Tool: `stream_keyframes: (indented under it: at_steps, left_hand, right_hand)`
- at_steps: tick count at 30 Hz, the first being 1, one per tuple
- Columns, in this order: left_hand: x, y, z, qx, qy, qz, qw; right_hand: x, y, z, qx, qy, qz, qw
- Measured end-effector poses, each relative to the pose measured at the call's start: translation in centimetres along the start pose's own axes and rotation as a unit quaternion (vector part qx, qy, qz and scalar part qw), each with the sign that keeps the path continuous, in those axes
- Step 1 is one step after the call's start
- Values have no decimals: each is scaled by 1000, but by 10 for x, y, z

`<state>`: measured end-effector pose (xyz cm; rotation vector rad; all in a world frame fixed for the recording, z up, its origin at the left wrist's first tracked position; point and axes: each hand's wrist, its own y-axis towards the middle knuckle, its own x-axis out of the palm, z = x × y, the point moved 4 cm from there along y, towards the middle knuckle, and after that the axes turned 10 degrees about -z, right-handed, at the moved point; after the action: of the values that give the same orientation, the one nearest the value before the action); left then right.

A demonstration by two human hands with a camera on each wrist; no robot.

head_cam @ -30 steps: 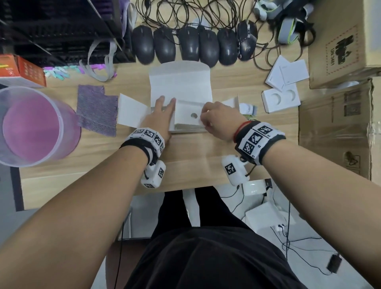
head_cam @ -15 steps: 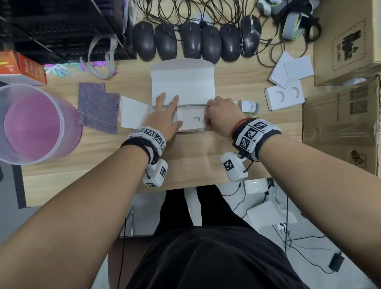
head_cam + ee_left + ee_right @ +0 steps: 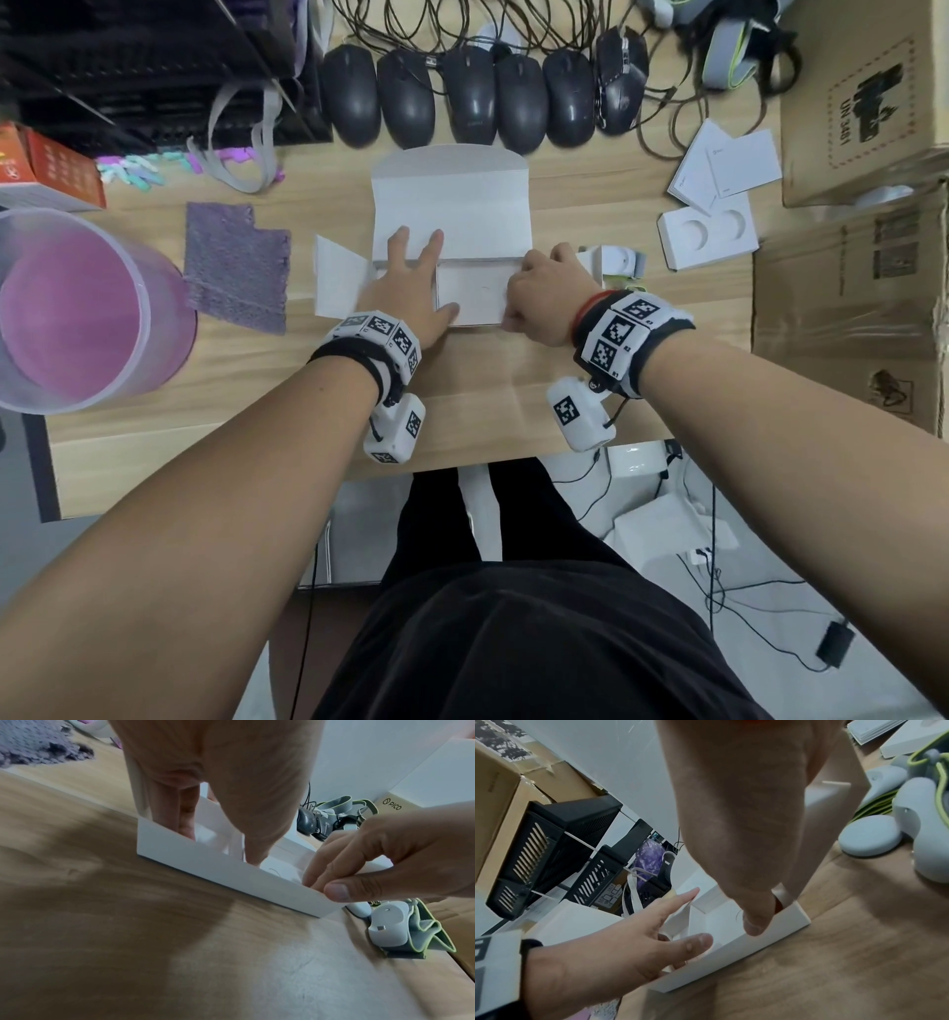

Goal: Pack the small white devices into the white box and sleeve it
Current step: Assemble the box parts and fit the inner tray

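Both hands are working at the white box [image 3: 470,295] lying near the middle of the wooden table [image 3: 257,401] in the head view: the left hand [image 3: 405,293] is lying flat with straight fingers on its left end, and the right hand [image 3: 547,295], fingers curled, is pressing at its right end, while the lid flap [image 3: 451,200] is standing open toward 12 o'clock and a white device [image 3: 619,261] is sitting at 3 o'clock of the box. Seen from the left wrist, the left fingers [image 3: 185,817] are reaching down inside the box [image 3: 226,880], and the right hand [image 3: 401,862] is pinching its near wall between thumb and fingers. From the right wrist, the right thumb [image 3: 754,914] is pressing inside the box [image 3: 734,951], with white devices [image 3: 870,838] lying at 2 o'clock.
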<state>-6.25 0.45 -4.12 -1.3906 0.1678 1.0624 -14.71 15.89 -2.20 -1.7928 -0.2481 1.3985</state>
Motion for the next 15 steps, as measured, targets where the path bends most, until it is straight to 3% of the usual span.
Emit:
stream_keyframes:
  at_steps: [3,7,9,12,15]
  left_hand:
    - [-2,0,0,-6,6,4,1000]
    - [-6,1,8,-18,17,7,1000]
    - [-7,1,12,-19,23,2,1000]
    - [-7,0,16,-35,25,-14,999]
    - [-6,0,19,-47,22,-16,999]
  right_hand:
    - [-7,1,4,-3,42,14,999]
    - [-27,-7,31,54,181,128,974]
    - [-33,-17,55,91,287,189,934]
    - [-34,-36,102,178,423,265,848]
    - [-13,-46,155,288,434,266,811]
